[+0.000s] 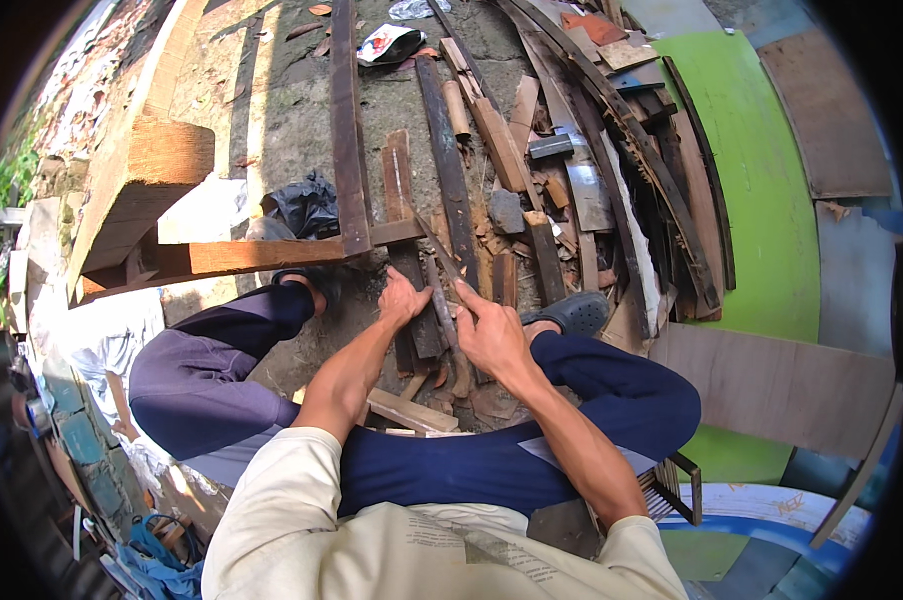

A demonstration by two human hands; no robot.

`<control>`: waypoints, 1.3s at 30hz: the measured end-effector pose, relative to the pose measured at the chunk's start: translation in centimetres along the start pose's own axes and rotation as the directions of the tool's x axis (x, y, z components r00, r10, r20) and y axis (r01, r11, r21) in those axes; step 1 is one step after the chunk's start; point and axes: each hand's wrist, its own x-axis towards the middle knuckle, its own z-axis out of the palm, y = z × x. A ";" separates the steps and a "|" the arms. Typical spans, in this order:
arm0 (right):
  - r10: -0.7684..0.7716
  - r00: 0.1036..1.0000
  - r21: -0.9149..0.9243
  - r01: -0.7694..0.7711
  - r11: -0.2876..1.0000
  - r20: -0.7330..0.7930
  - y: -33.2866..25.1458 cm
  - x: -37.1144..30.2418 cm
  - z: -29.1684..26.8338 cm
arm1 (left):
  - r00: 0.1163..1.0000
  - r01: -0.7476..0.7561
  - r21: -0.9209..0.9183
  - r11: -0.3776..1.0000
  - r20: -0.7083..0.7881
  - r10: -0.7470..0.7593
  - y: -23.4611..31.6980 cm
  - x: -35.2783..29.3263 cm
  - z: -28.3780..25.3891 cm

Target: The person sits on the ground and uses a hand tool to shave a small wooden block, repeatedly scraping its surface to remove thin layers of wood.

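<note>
My left hand (pixel 404 298) is closed on a dark wooden board (pixel 427 330) that lies between my knees, its thumb toward the right. Just right of it, my right hand (pixel 490 335) is closed around the near end of a long, narrow, blade-like tool (pixel 435 243). That tool slants away to the upper left, across the wood; the part inside my fist is hidden. Between the two hands stands a thin dark strip (pixel 440 300), whose kind I cannot make out. A paler worn plank (pixel 397 175) stretches away beyond my left hand.
A wooden frame (pixel 262 256) with thick legs stands at the left. Loose planks and offcuts (pixel 497 140) cover the ground ahead and to the right, among them a hammer head (pixel 552 147). A green sheet (pixel 762 200) lies at the right. A light wooden block (pixel 412 410) sits near my lap.
</note>
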 end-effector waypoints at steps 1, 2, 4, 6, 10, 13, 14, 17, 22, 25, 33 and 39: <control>-0.002 1.000 0.007 0.002 1.000 -0.006 0.1 0.0 0.1 | 1.000 0.004 0.010 1.000 -0.012 -0.003 -0.1 -0.1 0.1; -0.006 1.000 0.012 0.006 1.000 -0.002 0.1 0.0 0.0 | 1.000 0.008 0.020 1.000 -0.024 -0.007 -0.1 -0.3 0.2; -0.007 1.000 0.027 0.006 1.000 0.010 0.3 -0.1 0.0 | 0.999 0.030 0.036 0.999 -0.025 -0.029 -0.3 -0.7 0.3; -0.017 0.999 0.015 0.017 1.000 0.035 0.2 0.1 -0.3 | 0.998 0.056 0.043 0.998 -0.018 -0.055 0.3 -1.0 -0.5; 0.021 0.991 -0.032 -0.017 0.999 0.131 -0.3 1.1 -1.7 | 0.989 0.050 0.077 0.996 -0.146 -0.038 1.1 -2.2 -1.5; 0.048 0.988 0.002 -0.049 0.999 0.148 0.1 2.2 -3.0 | 0.887 -0.257 0.252 0.933 -0.322 0.331 1.1 -2.2 -3.6; 0.021 0.993 0.013 -0.023 1.000 0.119 0.4 2.3 -2.9 | 0.824 -0.347 0.368 0.863 -0.319 0.468 0.9 -1.9 -4.9; 0.017 0.996 0.048 -0.022 0.999 0.086 0.4 2.0 -2.7 | 0.560 -0.409 0.633 0.657 -0.394 0.728 0.6 0.1 -7.0; 0.082 0.993 0.061 -0.088 0.994 0.089 -0.4 0.9 -2.4 | 0.729 -0.386 0.712 0.586 -0.154 0.667 1.4 3.0 -9.2; 0.132 0.983 0.046 -0.139 0.989 0.131 -2.8 1.1 -2.8 | 0.715 -0.430 0.667 0.608 -0.159 0.681 -0.5 5.0 -10.3; 0.062 0.998 0.015 -0.062 0.998 0.023 -2.4 1.3 -1.5 | 0.646 -0.509 0.540 0.670 -0.275 0.712 -0.9 4.1 -9.5; 0.046 0.999 0.022 -0.047 0.999 0.023 -3.3 0.9 -1.5 | 0.606 -0.513 0.527 0.678 -0.337 0.720 -1.1 3.6 -9.7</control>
